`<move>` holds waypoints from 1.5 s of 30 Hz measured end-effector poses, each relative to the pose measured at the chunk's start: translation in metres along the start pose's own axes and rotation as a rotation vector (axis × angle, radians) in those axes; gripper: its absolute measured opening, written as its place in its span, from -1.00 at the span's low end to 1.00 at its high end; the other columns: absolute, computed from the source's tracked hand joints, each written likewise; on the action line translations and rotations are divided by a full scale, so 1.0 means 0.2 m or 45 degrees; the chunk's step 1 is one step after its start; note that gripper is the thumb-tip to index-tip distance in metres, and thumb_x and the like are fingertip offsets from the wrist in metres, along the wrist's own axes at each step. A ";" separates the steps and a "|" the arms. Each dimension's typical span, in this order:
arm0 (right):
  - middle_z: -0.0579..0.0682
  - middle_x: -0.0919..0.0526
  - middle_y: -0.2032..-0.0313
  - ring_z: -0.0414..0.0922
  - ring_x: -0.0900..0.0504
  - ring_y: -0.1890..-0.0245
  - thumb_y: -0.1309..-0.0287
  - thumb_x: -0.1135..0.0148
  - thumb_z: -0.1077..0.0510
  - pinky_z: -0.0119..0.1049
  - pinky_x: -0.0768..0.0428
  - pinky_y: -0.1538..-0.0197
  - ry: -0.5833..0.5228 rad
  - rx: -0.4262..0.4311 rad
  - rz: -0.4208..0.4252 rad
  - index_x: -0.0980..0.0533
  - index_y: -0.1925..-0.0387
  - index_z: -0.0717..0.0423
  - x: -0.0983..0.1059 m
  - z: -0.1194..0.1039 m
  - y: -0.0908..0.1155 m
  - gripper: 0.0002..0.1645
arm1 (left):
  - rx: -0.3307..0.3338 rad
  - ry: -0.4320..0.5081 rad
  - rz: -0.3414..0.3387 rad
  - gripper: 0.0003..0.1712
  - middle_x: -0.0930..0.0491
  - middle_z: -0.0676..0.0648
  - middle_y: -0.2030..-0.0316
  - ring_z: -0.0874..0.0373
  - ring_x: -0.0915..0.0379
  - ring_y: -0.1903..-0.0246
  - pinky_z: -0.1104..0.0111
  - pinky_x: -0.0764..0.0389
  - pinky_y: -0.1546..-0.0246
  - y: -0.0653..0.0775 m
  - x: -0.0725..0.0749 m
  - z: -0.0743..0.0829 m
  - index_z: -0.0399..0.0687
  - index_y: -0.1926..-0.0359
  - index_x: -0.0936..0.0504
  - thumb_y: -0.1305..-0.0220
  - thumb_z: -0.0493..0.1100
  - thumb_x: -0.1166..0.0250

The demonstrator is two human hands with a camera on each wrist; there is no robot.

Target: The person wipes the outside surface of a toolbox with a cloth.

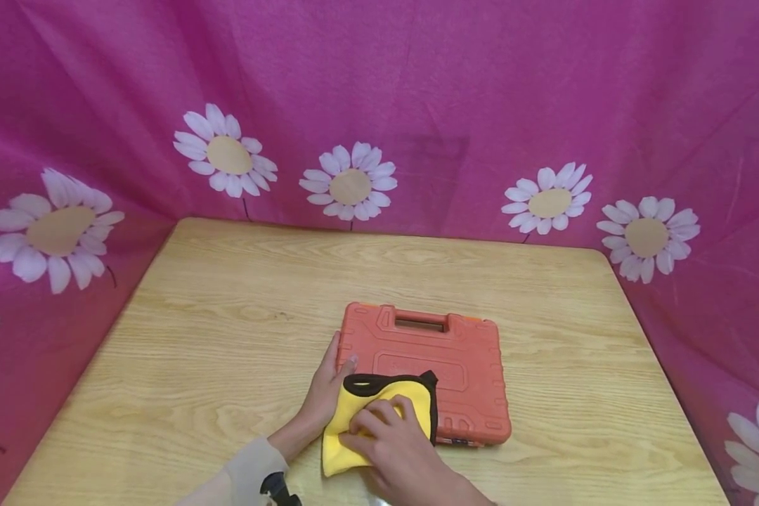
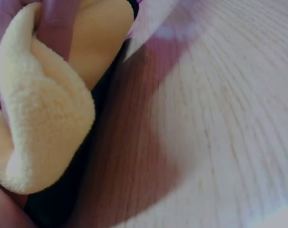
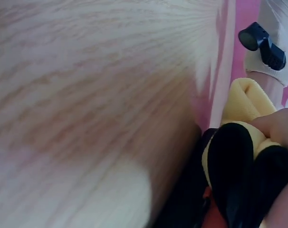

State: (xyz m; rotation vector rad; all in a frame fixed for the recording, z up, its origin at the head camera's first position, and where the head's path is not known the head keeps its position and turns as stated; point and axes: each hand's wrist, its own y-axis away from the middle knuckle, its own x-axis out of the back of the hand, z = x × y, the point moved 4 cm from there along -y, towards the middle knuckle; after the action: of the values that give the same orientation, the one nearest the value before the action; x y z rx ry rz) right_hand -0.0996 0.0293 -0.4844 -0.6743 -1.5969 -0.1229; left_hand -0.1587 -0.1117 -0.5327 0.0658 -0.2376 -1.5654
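Observation:
A red-orange plastic carrying case (image 1: 411, 351) lies flat on the table, its handle on the far side. My left hand (image 1: 321, 393) grips the case's left edge, thumb over the top and fingers along the side. Over the near left part of the case lies a yellow cloth (image 1: 420, 404) with black trim. My right hand (image 1: 398, 446) presses on it with bent fingers, bunching the fabric. In the left wrist view, a fold of the cloth (image 2: 49, 123) bulges out over the case's dark side. The right wrist view shows the black trim close up beside the right hand (image 3: 282, 128).
The light wood table (image 1: 240, 316) extends around the case on all sides. Pink curtain (image 1: 417, 84) with white daisies surrounds its back and both sides. A black wrist camera (image 1: 280, 488) sits on the left sleeve.

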 end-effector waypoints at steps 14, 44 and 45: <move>-0.26 -0.53 0.16 -0.17 -0.43 0.03 0.12 -0.42 0.18 -0.07 -0.36 -0.05 0.027 -0.004 -0.004 -0.69 0.05 -0.22 -0.02 0.05 0.10 -0.51 | 0.001 -0.110 0.045 -0.22 -0.01 -0.26 -0.52 -0.20 0.13 -0.49 -0.12 0.06 -0.42 -0.02 0.00 -0.02 -0.14 -0.59 0.14 -0.58 -0.01 0.00; -0.30 -0.47 0.25 -0.18 -0.39 0.14 0.44 -0.50 0.18 -0.05 -0.31 0.12 0.103 0.005 0.124 -0.70 0.14 -0.27 0.09 0.21 0.43 -0.39 | 0.000 -0.137 0.044 -0.23 -0.05 -0.32 -0.49 -0.24 -0.04 -0.43 -0.14 -0.05 -0.39 -0.02 0.02 -0.02 -0.18 -0.58 0.13 -0.57 -0.02 0.01; -0.30 -0.47 0.26 -0.18 -0.39 0.15 0.41 -0.50 0.17 -0.05 -0.31 0.12 0.103 0.006 0.128 -0.70 0.14 -0.27 0.09 0.22 0.44 -0.41 | 0.000 -0.139 0.045 -0.23 -0.05 -0.32 -0.49 -0.24 -0.02 -0.43 -0.14 -0.04 -0.39 -0.02 0.02 -0.02 -0.18 -0.58 0.12 -0.57 -0.03 0.01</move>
State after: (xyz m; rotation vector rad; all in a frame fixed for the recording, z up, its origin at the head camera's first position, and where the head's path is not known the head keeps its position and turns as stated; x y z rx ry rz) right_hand -0.0945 0.1283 -0.5014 -0.7352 -1.4824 -0.0715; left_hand -0.1620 -0.1156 -0.5368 -0.0237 -0.3226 -1.5354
